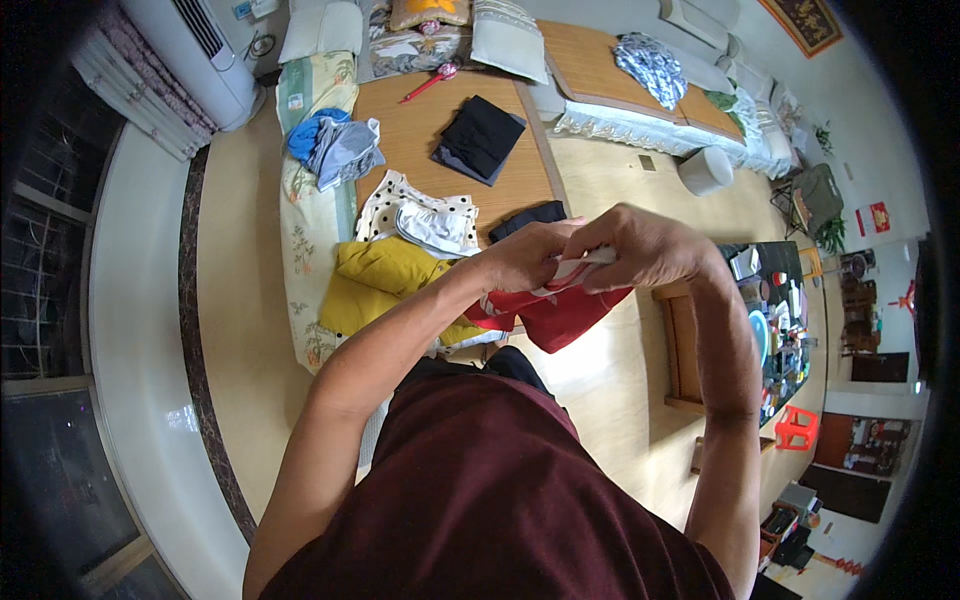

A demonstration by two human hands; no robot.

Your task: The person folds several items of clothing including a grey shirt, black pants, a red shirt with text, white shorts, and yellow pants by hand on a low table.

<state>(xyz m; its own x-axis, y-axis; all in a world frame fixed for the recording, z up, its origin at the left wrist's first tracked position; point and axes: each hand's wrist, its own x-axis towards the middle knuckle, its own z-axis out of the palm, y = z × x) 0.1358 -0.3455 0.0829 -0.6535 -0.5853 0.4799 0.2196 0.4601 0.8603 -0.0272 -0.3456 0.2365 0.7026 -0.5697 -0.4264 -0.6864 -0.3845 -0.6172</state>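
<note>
A red garment [564, 319] with white patterning hangs in front of me, held up by its pale upper edge. My left hand [529, 255] grips one side of that edge, and my right hand [637, 247] pinches the other side close by. Below and left of my hands lie a mustard-yellow garment [390, 274], a white cloth item [433, 226] and a cream garment with black dots [382, 202]. Just behind my left hand is a folded dark garment [528, 219]. Farther back, a folded black garment [484, 136] rests on a grey one [474, 171].
Blue and grey clothes [337, 146] lie bunched at the left of the wooden-topped daybed [409, 131], near a red stick-like massager [431, 81]. To my right stands a dark table [780, 262] crowded with small items, with a red plastic stool [796, 427] beside it.
</note>
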